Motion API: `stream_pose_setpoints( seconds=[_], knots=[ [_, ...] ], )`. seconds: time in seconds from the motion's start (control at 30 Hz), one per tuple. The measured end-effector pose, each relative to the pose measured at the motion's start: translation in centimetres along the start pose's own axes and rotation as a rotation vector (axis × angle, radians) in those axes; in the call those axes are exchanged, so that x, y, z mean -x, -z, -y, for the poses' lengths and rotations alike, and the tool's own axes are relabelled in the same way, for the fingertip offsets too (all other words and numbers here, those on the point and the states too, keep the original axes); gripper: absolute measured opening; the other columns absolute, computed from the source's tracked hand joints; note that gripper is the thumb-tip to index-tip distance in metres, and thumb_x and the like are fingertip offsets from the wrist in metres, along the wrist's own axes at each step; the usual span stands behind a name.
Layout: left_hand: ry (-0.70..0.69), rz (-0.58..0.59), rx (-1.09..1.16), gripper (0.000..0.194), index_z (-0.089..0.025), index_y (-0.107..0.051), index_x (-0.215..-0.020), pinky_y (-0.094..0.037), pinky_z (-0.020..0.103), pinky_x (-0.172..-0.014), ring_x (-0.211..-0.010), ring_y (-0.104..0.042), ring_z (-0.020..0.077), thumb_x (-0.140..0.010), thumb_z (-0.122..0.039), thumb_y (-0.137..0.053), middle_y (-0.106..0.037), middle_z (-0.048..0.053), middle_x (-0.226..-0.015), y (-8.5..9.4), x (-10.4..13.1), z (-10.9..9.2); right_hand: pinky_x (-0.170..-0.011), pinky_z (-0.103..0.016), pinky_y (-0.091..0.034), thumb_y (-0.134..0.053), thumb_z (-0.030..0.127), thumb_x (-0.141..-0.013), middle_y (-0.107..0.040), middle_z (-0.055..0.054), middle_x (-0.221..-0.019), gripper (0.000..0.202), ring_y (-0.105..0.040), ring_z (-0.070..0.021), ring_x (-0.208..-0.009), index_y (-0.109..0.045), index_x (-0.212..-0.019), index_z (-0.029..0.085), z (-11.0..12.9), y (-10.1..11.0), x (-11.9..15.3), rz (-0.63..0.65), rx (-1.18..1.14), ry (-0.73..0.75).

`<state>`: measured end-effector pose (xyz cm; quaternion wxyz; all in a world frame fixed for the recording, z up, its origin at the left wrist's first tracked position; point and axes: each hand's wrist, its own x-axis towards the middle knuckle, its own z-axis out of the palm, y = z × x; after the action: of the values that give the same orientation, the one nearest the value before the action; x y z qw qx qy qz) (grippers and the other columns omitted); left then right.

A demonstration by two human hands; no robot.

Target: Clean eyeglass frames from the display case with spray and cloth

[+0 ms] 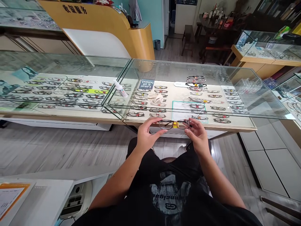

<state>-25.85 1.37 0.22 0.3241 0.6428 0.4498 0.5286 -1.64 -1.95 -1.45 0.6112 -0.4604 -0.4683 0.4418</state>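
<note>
A pair of dark-framed eyeglasses (162, 125) with a yellow tag at the bridge is held level in front of the display case. My left hand (148, 133) pinches its left end between thumb and fingers. At the other end, my right hand (197, 131) grips the frame the same way. Just beyond, on the case's glass top, lie a crumpled cream cloth (155, 98) and a white spray bottle (120, 88) tipped on its side.
Rows of eyeglasses fill the glass display case (164, 62) and its left neighbour. A curved yellow counter (142, 40) stands behind. Another glass case (270, 51) is at the right. A white cabinet (47, 201) stands at lower left.
</note>
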Motion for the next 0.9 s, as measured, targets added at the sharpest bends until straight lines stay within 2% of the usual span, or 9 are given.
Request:
stream_pose_setpoints(
  seconds=[0.2,0.37,0.57,0.67,0.77,0.83,0.9],
  knots=[
    [-0.024,0.052,0.017,0.048,-0.027,-0.079,-0.123,-0.062,0.042,-0.102,-0.119,-0.071,0.0281,-0.080,-0.044,-0.093,-0.075,0.010,-0.123,-0.4,-0.2,0.0,-0.112,-0.059,-0.059,-0.089,0.044,-0.083,-0.074,-0.008,-0.127,0.048,-0.078,-0.0337,-0.120,-0.063,-0.122,0.032,0.1,0.2,-0.3,0.033,-0.108,-0.030],
    [-0.005,0.084,0.067,0.046,-0.026,-0.079,-0.120,-0.060,0.042,-0.103,-0.120,-0.070,0.0286,-0.079,-0.042,-0.094,-0.074,0.011,-0.122,-0.7,0.0,0.3,-0.105,-0.055,-0.062,-0.088,0.044,-0.082,-0.076,-0.007,-0.121,0.045,-0.079,-0.0323,-0.114,-0.060,-0.116,0.032,0.1,0.4,-0.3,0.034,-0.129,-0.042],
    [0.080,0.096,0.179,0.049,-0.024,-0.080,-0.117,-0.059,0.042,-0.105,-0.116,-0.071,0.0281,-0.073,-0.038,-0.098,-0.075,0.010,-0.121,-0.9,0.3,0.6,-0.106,-0.050,-0.061,-0.094,0.039,-0.077,-0.076,-0.005,-0.116,0.046,-0.079,-0.0277,-0.110,-0.064,-0.111,0.031,0.3,0.4,0.0,0.009,-0.220,-0.087],
    [0.166,0.127,0.295,0.052,-0.021,-0.080,-0.116,-0.058,0.041,-0.104,-0.114,-0.072,0.0274,-0.069,-0.033,-0.101,-0.076,0.011,-0.118,-0.9,0.1,0.8,-0.109,-0.046,-0.059,-0.095,0.036,-0.077,-0.075,-0.003,-0.118,0.045,-0.076,-0.0241,-0.112,-0.068,-0.113,0.033,0.6,0.6,0.3,0.048,-0.297,-0.090],
    [0.306,0.186,0.494,0.055,-0.019,-0.081,-0.113,-0.060,0.039,-0.098,-0.109,-0.074,0.0268,-0.064,-0.029,-0.103,-0.079,0.010,-0.110,-0.8,-0.3,1.3,-0.110,-0.049,-0.059,-0.093,0.046,-0.080,-0.072,-0.005,-0.128,0.057,-0.071,-0.0279,-0.123,-0.070,-0.131,0.037,1.0,1.3,0.3,0.184,-0.296,-0.031],
    [0.416,0.225,0.649,0.056,-0.018,-0.081,-0.111,-0.060,0.038,-0.096,-0.106,-0.075,0.0253,-0.061,-0.029,-0.105,-0.080,0.010,-0.108,-0.8,-0.6,1.6,-0.113,-0.052,-0.056,-0.091,0.046,-0.082,-0.069,-0.006,-0.137,0.065,-0.066,-0.0305,-0.132,-0.067,-0.142,0.040,1.5,1.7,0.0,0.281,-0.182,0.035],
    [0.522,0.294,0.794,0.055,-0.018,-0.081,-0.109,-0.059,0.036,-0.096,-0.103,-0.075,0.0230,-0.061,-0.030,-0.105,-0.080,0.009,-0.107,-0.9,-0.6,1.9,-0.118,-0.053,-0.051,-0.090,0.041,-0.085,-0.067,-0.006,-0.142,0.065,-0.061,-0.0315,-0.137,-0.066,-0.146,0.041,2.2,2.0,-0.4,0.360,0.001,0.123]
  ],
)
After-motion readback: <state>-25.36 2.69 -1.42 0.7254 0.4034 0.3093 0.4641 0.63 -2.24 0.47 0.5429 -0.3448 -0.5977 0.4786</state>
